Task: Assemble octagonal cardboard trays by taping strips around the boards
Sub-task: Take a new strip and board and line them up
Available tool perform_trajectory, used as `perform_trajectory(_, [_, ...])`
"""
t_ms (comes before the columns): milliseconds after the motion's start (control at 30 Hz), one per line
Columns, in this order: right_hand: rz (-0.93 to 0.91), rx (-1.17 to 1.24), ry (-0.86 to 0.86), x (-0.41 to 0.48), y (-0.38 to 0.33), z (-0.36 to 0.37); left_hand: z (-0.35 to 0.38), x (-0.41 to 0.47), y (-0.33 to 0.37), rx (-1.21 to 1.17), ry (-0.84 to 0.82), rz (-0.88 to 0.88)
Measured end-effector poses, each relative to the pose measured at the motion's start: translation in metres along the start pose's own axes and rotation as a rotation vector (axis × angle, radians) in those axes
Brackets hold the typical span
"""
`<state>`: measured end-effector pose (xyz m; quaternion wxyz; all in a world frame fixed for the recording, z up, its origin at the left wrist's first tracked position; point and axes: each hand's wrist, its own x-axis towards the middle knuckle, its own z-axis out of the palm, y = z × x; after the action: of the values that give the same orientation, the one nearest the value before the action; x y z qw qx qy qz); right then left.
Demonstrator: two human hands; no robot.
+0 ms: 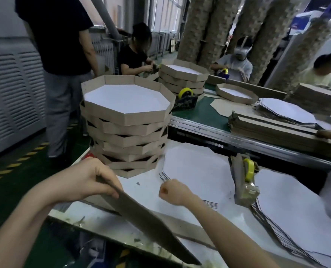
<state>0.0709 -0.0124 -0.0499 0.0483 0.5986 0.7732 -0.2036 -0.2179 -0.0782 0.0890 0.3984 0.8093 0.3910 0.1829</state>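
Head view: getting parts ready, the left hand [95, 178] grips a brown strip [141, 219] at seven o'clock, the right hand [172, 192] curls at the white boards [195, 167] at five o'clock, though I cannot tell if it holds one, and next it should lift one board.

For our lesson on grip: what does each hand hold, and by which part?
Left hand grips the long brown cardboard strip by its upper end. Right hand: curled, hold unclear.

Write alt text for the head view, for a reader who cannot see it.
The left hand grips a long cardboard strip while the curled right hand sits at the corner of a stack of white octagonal boards. Behind them stands a stack of finished trays, with a tape dispenser to the right.
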Motion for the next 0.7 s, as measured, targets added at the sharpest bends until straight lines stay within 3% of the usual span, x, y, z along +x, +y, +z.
perform_trajectory(133, [0.045,-0.170,-0.193,0.018,0.019,0.052,0.001,0.003,0.005,-0.004,0.017,-0.031])
perform_trajectory(367, [-0.050,-0.467,-0.216,0.028,0.030,0.093,0.003,0.006,0.009,-0.015,0.051,-0.105])
perform_trajectory(533, [-0.047,-0.406,-0.151,0.032,0.032,0.102,0.003,-0.002,0.004,-0.075,0.044,-0.133])
perform_trajectory(700, [0.028,-0.150,-0.197,0.033,0.038,0.089,0.004,-0.001,0.004,-0.073,0.052,-0.069])
